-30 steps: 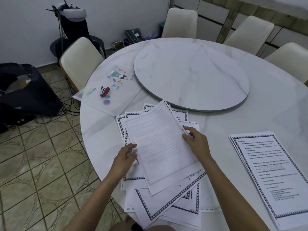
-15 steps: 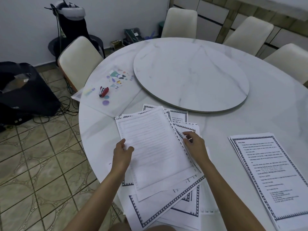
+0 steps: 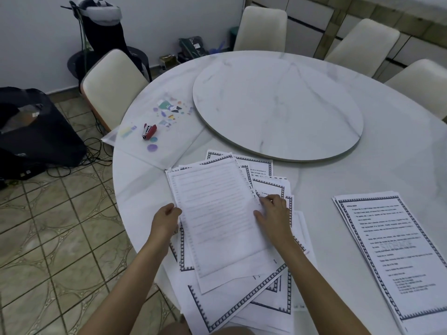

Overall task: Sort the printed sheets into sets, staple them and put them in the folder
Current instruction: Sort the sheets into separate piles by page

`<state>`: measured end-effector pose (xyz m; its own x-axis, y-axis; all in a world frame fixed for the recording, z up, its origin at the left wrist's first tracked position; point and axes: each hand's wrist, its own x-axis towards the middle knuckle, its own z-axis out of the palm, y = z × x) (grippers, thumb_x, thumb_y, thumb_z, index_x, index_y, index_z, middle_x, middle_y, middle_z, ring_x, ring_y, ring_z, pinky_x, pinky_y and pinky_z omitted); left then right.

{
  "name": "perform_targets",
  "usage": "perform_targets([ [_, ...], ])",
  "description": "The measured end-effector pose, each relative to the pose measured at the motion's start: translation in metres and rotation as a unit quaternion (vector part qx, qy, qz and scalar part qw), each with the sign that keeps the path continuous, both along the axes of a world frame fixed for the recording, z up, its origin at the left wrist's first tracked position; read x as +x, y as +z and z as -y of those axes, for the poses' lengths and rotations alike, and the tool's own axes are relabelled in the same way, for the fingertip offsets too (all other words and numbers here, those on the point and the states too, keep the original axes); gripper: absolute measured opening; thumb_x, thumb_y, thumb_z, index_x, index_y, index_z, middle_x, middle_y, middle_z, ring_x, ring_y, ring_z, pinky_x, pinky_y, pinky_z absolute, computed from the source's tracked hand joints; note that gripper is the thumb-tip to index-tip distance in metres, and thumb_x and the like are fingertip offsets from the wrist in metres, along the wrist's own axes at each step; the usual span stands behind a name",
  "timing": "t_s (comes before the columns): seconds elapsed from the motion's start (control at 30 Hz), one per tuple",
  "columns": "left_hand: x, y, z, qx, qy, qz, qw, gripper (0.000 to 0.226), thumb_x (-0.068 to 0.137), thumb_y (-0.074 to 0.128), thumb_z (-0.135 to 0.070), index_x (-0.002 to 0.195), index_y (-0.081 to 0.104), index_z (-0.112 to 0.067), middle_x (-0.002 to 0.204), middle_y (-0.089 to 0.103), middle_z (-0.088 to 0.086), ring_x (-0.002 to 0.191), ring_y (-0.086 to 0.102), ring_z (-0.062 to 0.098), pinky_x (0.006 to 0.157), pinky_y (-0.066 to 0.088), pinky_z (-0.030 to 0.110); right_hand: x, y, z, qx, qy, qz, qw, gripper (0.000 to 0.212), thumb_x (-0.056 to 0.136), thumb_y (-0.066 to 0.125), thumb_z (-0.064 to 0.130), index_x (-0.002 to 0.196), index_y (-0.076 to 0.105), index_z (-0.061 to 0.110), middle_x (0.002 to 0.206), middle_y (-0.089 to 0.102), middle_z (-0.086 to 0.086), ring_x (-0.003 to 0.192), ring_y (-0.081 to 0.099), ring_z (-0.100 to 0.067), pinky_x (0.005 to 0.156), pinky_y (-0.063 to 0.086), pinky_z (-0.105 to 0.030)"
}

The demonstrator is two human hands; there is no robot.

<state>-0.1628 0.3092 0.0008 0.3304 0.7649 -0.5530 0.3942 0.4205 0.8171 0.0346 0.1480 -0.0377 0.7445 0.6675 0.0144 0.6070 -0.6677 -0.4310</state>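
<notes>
Fingers (image 3: 176,210) curl round both long edges of the face-down white printed sheet (image 3: 217,221), left hand (image 3: 165,220) and right hand (image 3: 274,215) opposite; the bordered paper stack (image 3: 391,252) lies rightward.

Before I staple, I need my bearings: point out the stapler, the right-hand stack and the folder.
stapler (image 3: 150,131), head view, its red body.
right-hand stack (image 3: 391,259), head view, middle of top sheet.
folder (image 3: 175,143), head view, bare part near its front edge.
</notes>
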Motion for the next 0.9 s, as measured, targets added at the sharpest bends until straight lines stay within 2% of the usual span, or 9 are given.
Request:
perform_targets([
  [0.1,-0.005,-0.001,-0.009,0.026,-0.023,-0.003,0.999,0.029,0.096,0.046,-0.012,0.121,0.058,-0.005,0.098,0.064,0.013,0.082,0.054,0.024,0.075,0.045,0.034,0.000,0.001,0.001,0.004,0.006,-0.010,1.000,0.044,0.084,0.061,0.018,0.126,0.054,0.007,0.119,0.049,-0.010,0.112,0.043,-0.027,0.091,0.034,-0.035],
  [0.2,-0.006,-0.004,-0.012,0.065,-0.022,-0.015,0.998,0.023,0.093,0.052,-0.014,0.111,0.062,-0.003,0.077,0.060,0.008,0.062,0.047,0.020,0.062,0.041,0.030,-0.001,0.002,0.003,0.009,0.012,-0.011,1.000,0.044,0.084,0.061,0.018,0.126,0.054,0.007,0.118,0.049,-0.009,0.111,0.044,-0.027,0.090,0.035,-0.034],
  [0.3,0.000,0.000,-0.009,0.128,-0.028,-0.060,0.990,0.020,0.089,0.061,-0.021,0.101,0.062,-0.006,0.087,0.060,0.002,0.077,0.053,0.018,0.075,0.041,0.028,-0.002,0.002,0.003,0.001,0.020,-0.011,1.000,0.044,0.085,0.061,0.020,0.126,0.054,0.008,0.119,0.049,-0.009,0.112,0.044,-0.026,0.091,0.035,-0.034],
  [0.37,0.003,0.005,-0.005,0.187,-0.037,-0.088,0.978,0.014,0.087,0.063,-0.019,0.095,0.064,-0.007,0.089,0.061,0.000,0.085,0.054,0.017,0.077,0.038,0.026,-0.004,0.002,0.003,0.001,0.026,-0.012,1.000,0.043,0.085,0.061,0.021,0.125,0.054,0.008,0.120,0.049,-0.009,0.113,0.044,-0.027,0.093,0.035,-0.035],
  [0.53,-0.002,0.008,-0.005,0.353,-0.091,-0.139,0.921,0.009,0.086,0.061,-0.015,0.081,0.062,-0.008,0.087,0.057,0.003,0.067,0.058,0.021,0.063,0.041,0.029,-0.027,0.012,-0.002,0.055,0.043,-0.030,0.997,0.041,0.089,0.058,0.026,0.127,0.053,0.013,0.124,0.048,-0.007,0.120,0.042,-0.022,0.097,0.031,-0.033],
  [0.63,-0.007,0.021,-0.008,0.396,-0.076,-0.134,0.905,0.010,0.086,0.060,-0.011,0.077,0.060,-0.007,0.084,0.054,0.002,0.065,0.056,0.019,0.058,0.040,0.027,-0.051,0.025,-0.008,0.108,0.054,-0.088,0.989,0.040,0.090,0.056,0.030,0.127,0.052,0.016,0.124,0.044,-0.002,0.118,0.039,-0.013,0.104,0.030,-0.032],
  [0.73,-0.006,0.041,-0.007,0.352,-0.059,-0.065,0.932,0.008,0.088,0.058,-0.011,0.081,0.058,-0.009,0.076,0.059,-0.004,0.065,0.059,0.015,0.060,0.047,0.026,-0.074,0.046,-0.016,0.145,0.067,-0.218,0.963,0.047,0.088,0.060,0.033,0.131,0.045,0.022,0.123,0.036,0.009,0.118,0.036,-0.003,0.101,0.031,-0.020],
  [0.8,-0.002,0.057,0.001,0.312,-0.054,-0.012,0.948,0.007,0.089,0.058,-0.013,0.082,0.058,-0.013,0.076,0.061,-0.008,0.063,0.062,0.007,0.066,0.053,0.029,-0.087,0.064,-0.023,0.175,0.068,-0.306,0.933,0.054,0.085,0.061,0.039,0.133,0.041,0.026,0.126,0.036,0.014,0.120,0.040,-0.002,0.099,0.034,-0.020],
  [0.9,0.004,0.082,0.021,0.311,-0.058,0.039,0.948,0.016,0.088,0.060,-0.015,0.075,0.056,-0.025,0.077,0.064,-0.010,0.069,0.063,0.001,0.069,0.048,0.015,-0.101,0.091,-0.031,0.225,0.072,-0.383,0.893,0.057,0.080,0.062,0.044,0.131,0.039,0.032,0.131,0.040,0.016,0.120,0.044,0.001,0.099,0.039,-0.021],
])
